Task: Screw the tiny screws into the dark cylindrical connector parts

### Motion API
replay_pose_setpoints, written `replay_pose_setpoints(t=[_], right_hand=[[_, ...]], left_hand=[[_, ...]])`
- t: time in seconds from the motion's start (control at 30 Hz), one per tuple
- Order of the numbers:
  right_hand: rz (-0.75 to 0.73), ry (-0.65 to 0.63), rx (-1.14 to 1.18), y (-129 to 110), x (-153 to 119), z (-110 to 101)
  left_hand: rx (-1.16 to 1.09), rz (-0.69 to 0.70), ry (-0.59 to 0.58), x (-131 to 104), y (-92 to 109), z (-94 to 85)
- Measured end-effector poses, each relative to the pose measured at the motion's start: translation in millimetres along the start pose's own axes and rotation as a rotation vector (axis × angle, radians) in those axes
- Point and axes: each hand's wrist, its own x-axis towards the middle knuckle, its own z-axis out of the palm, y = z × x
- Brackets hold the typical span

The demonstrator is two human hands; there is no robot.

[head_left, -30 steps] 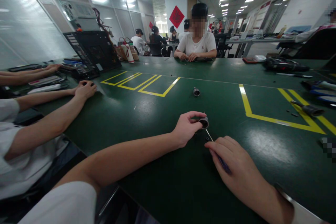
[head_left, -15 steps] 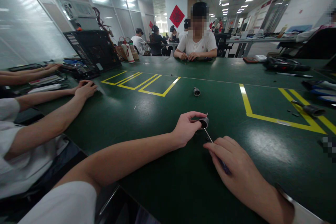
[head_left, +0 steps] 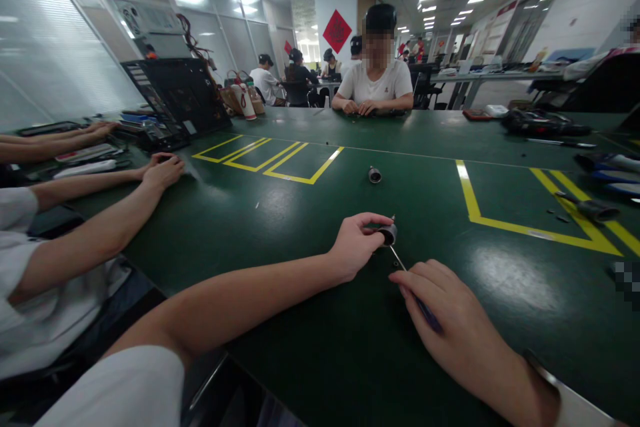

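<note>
My left hand (head_left: 356, 245) pinches a small round metal part (head_left: 389, 235) between thumb and fingers, its hollow opening facing me. In my right hand (head_left: 445, 310) is a screwdriver (head_left: 427, 315) with a dark purple handle. Its thin shaft points up and left, and the tip is at the lower rim of the metal part; whether it goes inside is too small to tell. A tiny dark piece (head_left: 395, 263) lies on the green table (head_left: 300, 240) beside the shaft. Another metal part (head_left: 375, 175) rests farther back.
Yellow tape (head_left: 500, 223) marks the table. At the right are a metal part with a stem (head_left: 593, 209), small bits and blue-handled tools (head_left: 620, 177). A neighbour's hands (head_left: 163, 172) rest at the left, near a black frame (head_left: 185, 97). A person (head_left: 376, 83) sits opposite.
The screwdriver and my right hand have shifted very slightly right, its tip now nearer the rim of the metal part. The held part has moved slightly left.
</note>
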Motion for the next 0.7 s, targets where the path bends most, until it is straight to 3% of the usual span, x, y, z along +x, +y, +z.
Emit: replay_pose_setpoints(t=[0.13,0.33,0.53,0.7], right_hand=[[0.012,0.034,0.012,-1.2,0.9,-1.6],[0.03,0.209,0.203,-3.6,-2.1,-12.8],[0.318,0.01,0.381,-1.7,8.0,-17.8],[0.376,-0.043,0.399,0.1,11.6,-14.7]], left_hand=[[-0.008,0.008,-0.013,0.1,-1.4,-0.4],[-0.011,0.027,-0.001,5.1,-8.8,-3.8],[-0.057,0.01,0.075,5.4,-3.3,-2.2],[-0.112,-0.032,0.099,2.9,3.3,2.3]])
